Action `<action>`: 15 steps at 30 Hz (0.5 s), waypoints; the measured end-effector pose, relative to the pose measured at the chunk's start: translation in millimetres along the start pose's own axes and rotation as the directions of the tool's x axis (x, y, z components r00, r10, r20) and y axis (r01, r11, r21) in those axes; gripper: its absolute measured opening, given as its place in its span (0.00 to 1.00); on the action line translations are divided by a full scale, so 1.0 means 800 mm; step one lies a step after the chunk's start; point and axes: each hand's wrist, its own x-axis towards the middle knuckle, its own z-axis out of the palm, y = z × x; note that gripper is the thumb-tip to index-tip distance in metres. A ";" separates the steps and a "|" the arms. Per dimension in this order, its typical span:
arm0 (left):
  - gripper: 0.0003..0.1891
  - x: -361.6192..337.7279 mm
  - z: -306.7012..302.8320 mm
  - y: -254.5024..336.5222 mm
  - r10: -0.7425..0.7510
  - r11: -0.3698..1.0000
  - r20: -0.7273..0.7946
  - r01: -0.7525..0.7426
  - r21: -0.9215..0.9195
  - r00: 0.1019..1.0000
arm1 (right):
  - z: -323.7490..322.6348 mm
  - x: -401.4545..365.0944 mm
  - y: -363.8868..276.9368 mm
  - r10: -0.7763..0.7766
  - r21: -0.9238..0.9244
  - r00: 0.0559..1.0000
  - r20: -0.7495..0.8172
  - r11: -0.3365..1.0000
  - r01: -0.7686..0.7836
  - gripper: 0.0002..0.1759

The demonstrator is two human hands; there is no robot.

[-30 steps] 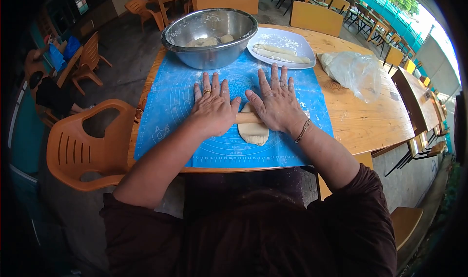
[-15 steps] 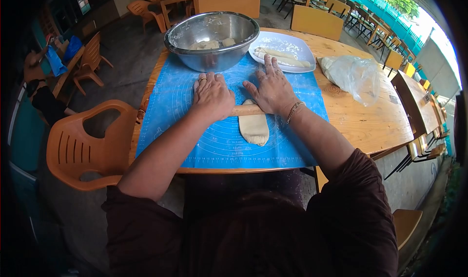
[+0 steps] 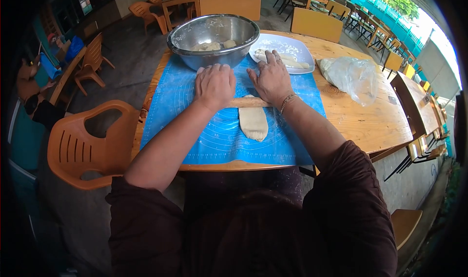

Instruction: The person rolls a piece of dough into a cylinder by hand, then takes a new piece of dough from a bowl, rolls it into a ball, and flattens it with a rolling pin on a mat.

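A wooden rolling pin [image 3: 247, 102] lies across the upper end of a flat, elongated piece of dough [image 3: 253, 123] on a blue measuring mat [image 3: 214, 152]. My left hand [image 3: 214, 84] rests palm down over the pin's left end, its fingers reaching forward and bent slightly down near the bowl. My right hand [image 3: 272, 79] lies over the pin's right end with fingers stretched and apart, the fingertips near the plate. Neither hand wraps round the pin; the palms hide its ends. The upper end of the dough shows just beyond the pin.
A steel bowl [image 3: 214, 55] with dough pieces stands at the mat's far edge. Beside it, a white plate [image 3: 302, 48] holds floured dough rolls [image 3: 292, 62]. A clear plastic bag [image 3: 351, 77] lies on the wooden table [image 3: 370, 126]. An orange chair [image 3: 97, 145] stands left; another person sits farther left.
Both hands and the rolling pin have moved slightly away from me along the dough. The dough stays in about the same place on the mat.
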 end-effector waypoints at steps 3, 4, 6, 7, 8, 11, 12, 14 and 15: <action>0.19 -0.046 0.005 -0.001 0.329 0.939 -0.150 -0.340 -0.056 0.933 | 0.016 -0.021 0.004 -0.038 -0.057 0.997 -0.067 0.998 0.034 0.40; 0.19 -0.055 0.007 0.001 0.332 0.938 -0.153 -0.343 -0.053 0.931 | 0.012 -0.029 0.000 -0.037 -0.057 0.997 -0.072 0.998 0.033 0.40; 0.26 -0.069 0.013 0.003 0.521 0.834 -0.402 -0.548 0.055 0.753 | 0.004 -0.050 -0.008 0.072 -0.013 0.990 0.118 0.997 -0.071 0.45; 0.37 -0.072 0.015 -0.001 0.525 0.842 -0.251 -0.539 0.018 0.813 | -0.001 -0.057 -0.010 0.057 -0.045 0.981 0.184 0.998 -0.050 0.49; 0.37 -0.074 0.018 -0.002 0.523 0.844 -0.255 -0.537 0.019 0.813 | -0.006 -0.064 -0.013 0.053 -0.048 0.982 0.182 0.998 -0.045 0.49; 0.45 -0.082 0.012 0.000 0.572 0.819 -0.221 -0.565 0.099 0.790 | -0.014 -0.082 -0.022 0.111 -0.011 0.963 0.245 0.994 -0.111 0.49; 0.50 -0.086 0.008 0.001 0.595 0.802 -0.171 -0.593 0.067 0.785 | -0.018 -0.087 -0.023 0.112 -0.011 0.964 0.240 0.994 -0.112 0.49; 0.55 -0.096 0.003 0.005 0.619 0.784 -0.120 -0.621 0.026 0.776 | -0.028 -0.103 -0.027 0.074 -0.011 0.946 0.314 0.997 -0.074 0.49; 0.58 -0.100 -0.002 0.005 0.624 0.781 -0.085 -0.624 0.032 0.777 | -0.033 -0.112 -0.027 0.047 0.030 0.946 0.320 0.998 -0.059 0.48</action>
